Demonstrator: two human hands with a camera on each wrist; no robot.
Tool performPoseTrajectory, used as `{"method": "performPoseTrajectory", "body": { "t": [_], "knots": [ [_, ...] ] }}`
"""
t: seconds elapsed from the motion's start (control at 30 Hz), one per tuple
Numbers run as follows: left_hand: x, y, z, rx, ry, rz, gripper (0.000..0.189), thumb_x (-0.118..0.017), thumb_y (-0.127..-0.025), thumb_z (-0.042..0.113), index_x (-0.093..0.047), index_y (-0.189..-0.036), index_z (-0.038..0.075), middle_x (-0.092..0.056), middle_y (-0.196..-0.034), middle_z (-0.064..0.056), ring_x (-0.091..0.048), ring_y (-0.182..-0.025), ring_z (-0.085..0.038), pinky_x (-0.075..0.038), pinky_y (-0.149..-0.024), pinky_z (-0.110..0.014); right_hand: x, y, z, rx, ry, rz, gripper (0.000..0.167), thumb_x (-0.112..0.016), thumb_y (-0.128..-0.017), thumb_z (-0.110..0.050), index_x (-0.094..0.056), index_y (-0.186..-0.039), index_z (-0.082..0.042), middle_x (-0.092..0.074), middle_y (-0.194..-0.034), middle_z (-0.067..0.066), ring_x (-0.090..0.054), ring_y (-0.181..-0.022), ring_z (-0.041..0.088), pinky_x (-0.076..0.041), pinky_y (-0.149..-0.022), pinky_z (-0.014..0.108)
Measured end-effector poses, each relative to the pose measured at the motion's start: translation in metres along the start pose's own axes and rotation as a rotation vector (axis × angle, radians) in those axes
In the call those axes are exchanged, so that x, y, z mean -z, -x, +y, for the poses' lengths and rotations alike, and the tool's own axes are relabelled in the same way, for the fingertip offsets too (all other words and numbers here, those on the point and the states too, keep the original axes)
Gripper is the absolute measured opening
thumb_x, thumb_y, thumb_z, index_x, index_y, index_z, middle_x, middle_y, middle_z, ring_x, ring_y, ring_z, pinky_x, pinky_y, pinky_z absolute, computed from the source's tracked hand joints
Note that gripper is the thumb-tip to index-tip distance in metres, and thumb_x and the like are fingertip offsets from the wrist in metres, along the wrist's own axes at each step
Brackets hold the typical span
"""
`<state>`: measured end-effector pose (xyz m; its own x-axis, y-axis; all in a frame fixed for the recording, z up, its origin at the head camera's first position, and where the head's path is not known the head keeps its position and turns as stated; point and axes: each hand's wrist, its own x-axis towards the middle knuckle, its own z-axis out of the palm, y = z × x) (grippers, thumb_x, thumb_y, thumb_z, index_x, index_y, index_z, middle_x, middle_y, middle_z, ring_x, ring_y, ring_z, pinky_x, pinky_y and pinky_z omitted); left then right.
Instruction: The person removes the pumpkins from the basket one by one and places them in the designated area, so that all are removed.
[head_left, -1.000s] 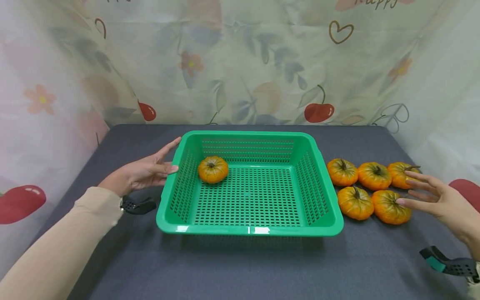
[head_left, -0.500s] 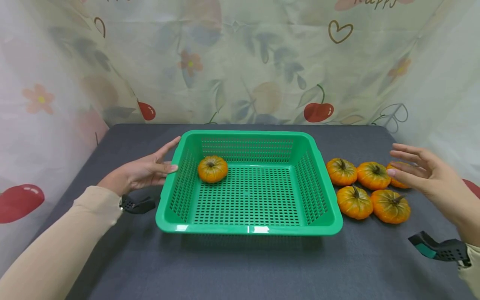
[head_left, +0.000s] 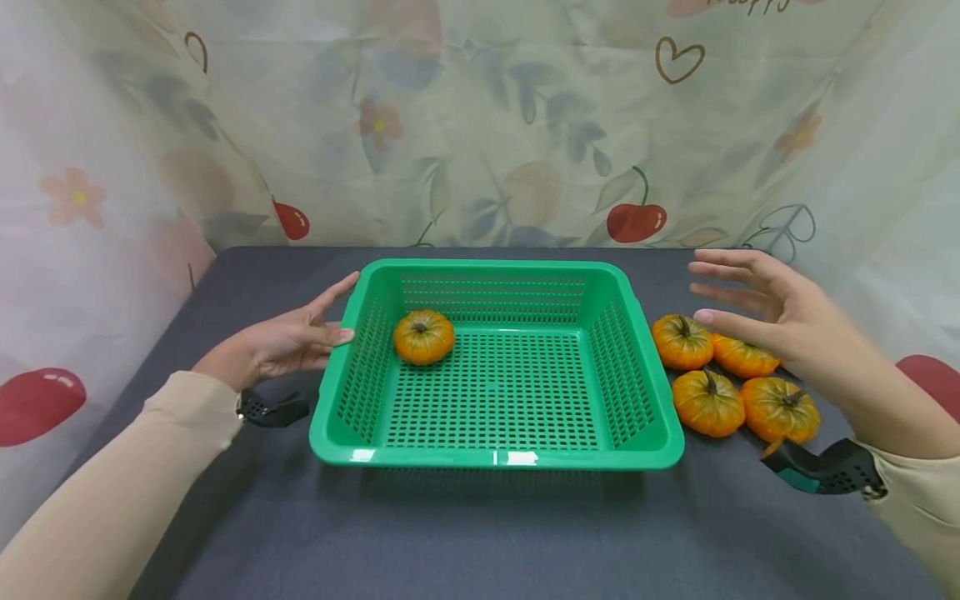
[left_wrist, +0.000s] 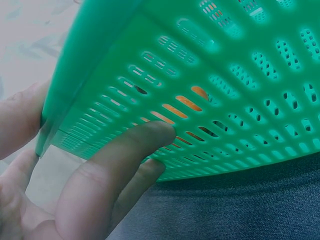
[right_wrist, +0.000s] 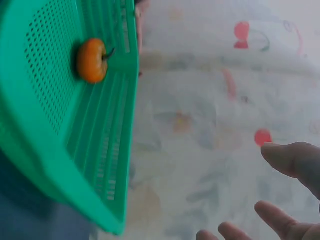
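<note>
A green plastic basket with slotted walls stands on the dark table, with one small orange pumpkin inside near its left wall. My left hand grips the basket's left rim; the left wrist view shows fingers against the outer slotted wall. Raised above the small pumpkins right of the basket, my right hand holds nothing. Its fingers are spread and point left, thumb apart. Part of the back row of pumpkins is hidden behind this hand. The right wrist view shows the basket's pumpkin with its stem.
The table has a dark grey cloth surface. A printed curtain hangs behind it and along both sides. The loose pumpkins sit close together beside the basket's right wall.
My right hand has moved left and up, from beside the rightmost pumpkins to above the back row, empty throughout. My left hand and the basket have stayed in place.
</note>
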<state>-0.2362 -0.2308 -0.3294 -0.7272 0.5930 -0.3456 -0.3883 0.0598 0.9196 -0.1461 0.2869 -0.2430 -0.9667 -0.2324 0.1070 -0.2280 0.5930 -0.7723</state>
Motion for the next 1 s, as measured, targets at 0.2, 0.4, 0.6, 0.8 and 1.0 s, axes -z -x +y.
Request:
{"method": "performPoseTrajectory", "body": {
  "t": [0.2,0.4,0.6,0.8,1.0],
  "knots": [
    [0.001,0.0,0.0,-0.001,-0.006,-0.003,0.094,-0.054,-0.098,0.003,0.006,-0.149,0.054,-0.012,-0.159,-0.024,-0.066,-0.109,-0.025,-0.054,-0.094,-0.048,-0.022,-0.015,-0.023,0.059,-0.07,-0.054,0.054,-0.063,-0.095,-0.013,-0.042,-0.143,-0.025,-0.045,-0.143,-0.005,-0.052,-0.122,0.001,-0.052,-0.086,0.013],
    [0.002,0.0,-0.001,-0.001,-0.014,-0.003,0.094,-0.054,-0.098,0.003,0.007,-0.149,0.054,-0.011,-0.159,-0.024,-0.066,-0.109,-0.025,-0.053,-0.094,-0.048,-0.045,-0.032,-0.037,0.12,-0.124,-0.113,0.054,-0.063,-0.095,-0.014,-0.041,-0.144,-0.021,-0.043,-0.147,0.003,-0.05,-0.13,0.02,-0.052,-0.091,0.017],
    [0.003,0.0,-0.001,-0.002,-0.01,-0.004,0.093,-0.054,-0.098,0.003,0.005,-0.149,0.055,-0.01,-0.159,-0.024,-0.065,-0.11,-0.025,-0.053,-0.094,-0.048,-0.068,-0.052,-0.044,0.162,-0.179,-0.184,0.055,-0.064,-0.094,-0.015,-0.04,-0.144,-0.015,-0.042,-0.148,0.005,-0.046,-0.133,0.026,-0.049,-0.102,0.028],
    [0.003,-0.002,-0.002,-0.003,-0.013,-0.009,0.093,-0.054,-0.098,0.003,0.004,-0.149,0.055,-0.01,-0.16,-0.023,-0.065,-0.11,-0.026,-0.053,-0.094,-0.048,-0.089,-0.071,-0.049,0.155,-0.252,-0.22,0.063,-0.07,-0.09,-0.012,-0.04,-0.145,-0.016,-0.041,-0.149,0.003,-0.044,-0.135,0.025,-0.046,-0.106,0.04],
    [0.003,-0.003,-0.002,-0.001,-0.013,-0.007,0.093,-0.053,-0.098,0.003,0.004,-0.149,0.055,-0.011,-0.159,-0.024,-0.066,-0.109,-0.025,-0.054,-0.093,-0.048,-0.11,-0.089,-0.052,0.175,-0.324,-0.266,0.066,-0.072,-0.088,-0.01,-0.04,-0.146,-0.015,-0.038,-0.151,0.001,-0.042,-0.137,0.024,-0.046,-0.106,0.038]
  ]
}}
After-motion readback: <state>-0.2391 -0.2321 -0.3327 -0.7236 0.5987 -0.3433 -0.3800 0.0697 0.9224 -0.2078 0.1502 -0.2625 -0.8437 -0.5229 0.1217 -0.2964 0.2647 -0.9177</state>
